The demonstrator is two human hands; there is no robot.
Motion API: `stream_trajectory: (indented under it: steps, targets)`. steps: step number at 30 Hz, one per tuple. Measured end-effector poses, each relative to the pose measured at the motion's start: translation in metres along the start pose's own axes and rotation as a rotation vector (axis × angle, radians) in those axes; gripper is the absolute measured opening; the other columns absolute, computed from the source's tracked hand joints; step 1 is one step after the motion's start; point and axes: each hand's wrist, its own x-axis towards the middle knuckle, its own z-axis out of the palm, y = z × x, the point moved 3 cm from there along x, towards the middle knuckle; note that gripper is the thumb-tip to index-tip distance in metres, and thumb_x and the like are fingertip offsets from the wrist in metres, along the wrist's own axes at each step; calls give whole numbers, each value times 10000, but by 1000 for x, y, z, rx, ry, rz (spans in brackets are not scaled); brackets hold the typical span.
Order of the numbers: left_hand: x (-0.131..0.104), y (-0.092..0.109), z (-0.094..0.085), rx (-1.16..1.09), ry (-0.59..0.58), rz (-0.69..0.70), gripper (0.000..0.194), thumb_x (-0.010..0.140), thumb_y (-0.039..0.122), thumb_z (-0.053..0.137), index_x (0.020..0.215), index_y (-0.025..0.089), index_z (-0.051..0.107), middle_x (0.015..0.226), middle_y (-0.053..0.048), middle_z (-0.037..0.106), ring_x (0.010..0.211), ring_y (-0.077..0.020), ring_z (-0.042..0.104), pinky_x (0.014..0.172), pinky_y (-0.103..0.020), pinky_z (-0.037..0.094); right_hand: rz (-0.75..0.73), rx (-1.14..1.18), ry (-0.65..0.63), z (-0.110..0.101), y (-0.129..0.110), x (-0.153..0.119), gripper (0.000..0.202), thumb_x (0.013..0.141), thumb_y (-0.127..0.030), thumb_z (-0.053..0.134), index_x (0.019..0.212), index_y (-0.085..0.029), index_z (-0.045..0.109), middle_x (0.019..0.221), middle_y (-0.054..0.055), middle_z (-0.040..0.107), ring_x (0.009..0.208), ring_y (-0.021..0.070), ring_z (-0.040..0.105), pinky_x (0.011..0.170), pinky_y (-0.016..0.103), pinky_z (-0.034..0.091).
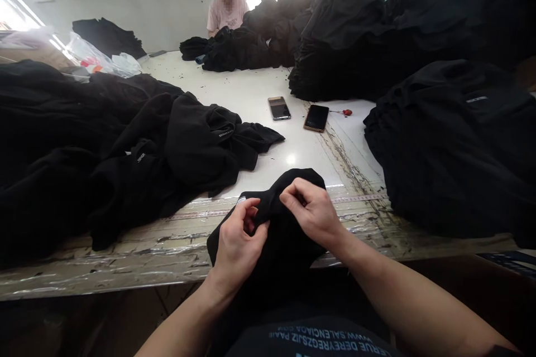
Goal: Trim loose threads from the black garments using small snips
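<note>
A black garment lies over the table's front edge and hangs down toward my body. My left hand pinches a fold of it between thumb and fingers, beside a small white label. Just to the right and slightly higher, my right hand is closed at the garment's upper part, its thumb and index finger pressed together. Whether a thread or only cloth sits between those right fingertips is too small to tell.
Black garments are heaped on the left, and tall black stacks stand on the right. Two phones and a red item lie mid-table. A person is at the far end.
</note>
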Motion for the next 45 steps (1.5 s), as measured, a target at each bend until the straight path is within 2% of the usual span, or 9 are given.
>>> stream_trajectory:
  steps: [2, 4, 8, 15, 32, 36, 39, 43, 45]
  targets:
    - [2, -1, -2, -3, -4, -6, 367, 778, 188, 596, 1136, 230, 524, 836, 8, 614, 646, -113, 553, 617, -242, 474, 19, -25, -46, -9, 0, 1, 50, 830, -214, 573, 868, -181, 567, 803, 24, 567, 715, 149, 548, 630, 259, 449]
    - [2, -1, -3, 21, -1, 14, 373, 782, 182, 586, 1146, 228, 519, 842, 5, 615, 642, -112, 551, 620, -243, 477, 4, -64, -157, -13, -2, 0, 252, 774, -204, 639, 1014, -192, 565, 929, 42, 581, 788, 166, 571, 667, 273, 474]
    - [2, 2, -3, 130, 43, 104, 393, 766, 141, 571, 1149, 213, 520, 865, -12, 617, 671, -123, 567, 650, -256, 492, -41, -115, -332, -11, -6, -6, 136, 777, -167, 632, 909, -197, 613, 882, 23, 575, 694, 133, 551, 630, 260, 466]
    - [-2, 5, 0, 253, 84, 280, 451, 753, 81, 537, 1184, 207, 487, 907, -37, 632, 760, -156, 608, 653, -264, 517, -85, -227, -322, -1, -11, -8, 91, 778, -170, 639, 867, -171, 623, 830, 24, 565, 646, 128, 522, 588, 257, 436]
    - [-2, 4, -2, 240, 70, 217, 402, 776, 114, 560, 1165, 207, 518, 895, -30, 629, 721, -149, 589, 651, -266, 499, -62, 25, -186, -7, -9, -6, 34, 802, -155, 599, 787, -178, 619, 764, 21, 585, 661, 138, 551, 589, 263, 442]
    - [5, -5, -8, 223, 28, 212, 209, 840, 171, 543, 1034, 216, 608, 836, -12, 602, 664, -135, 543, 653, -271, 474, 228, 403, 92, -40, 16, 3, 130, 809, -293, 642, 864, -181, 605, 587, -31, 531, 502, 107, 498, 452, 227, 397]
    - [15, -16, -19, 209, 62, 199, 138, 862, 237, 547, 948, 208, 650, 875, -25, 606, 728, -151, 571, 698, -284, 475, 358, 441, 273, -59, 53, 6, 258, 755, -360, 687, 897, -169, 586, 641, -29, 549, 460, 80, 455, 408, 211, 351]
    - [24, -13, -39, 229, 241, 168, 196, 878, 306, 529, 966, 214, 680, 1043, -59, 609, 1001, -217, 575, 892, -339, 439, 531, 261, 240, -53, 101, 4, 428, 638, -326, 749, 1000, -153, 598, 930, 44, 615, 534, 67, 482, 486, 223, 412]
    - [23, -1, -44, 128, 309, 99, 202, 866, 347, 550, 896, 212, 697, 898, -43, 643, 877, -203, 608, 829, -324, 463, 575, 258, 191, -41, 115, 4, 442, 583, -282, 766, 974, -134, 623, 859, 40, 625, 569, 90, 512, 528, 235, 436]
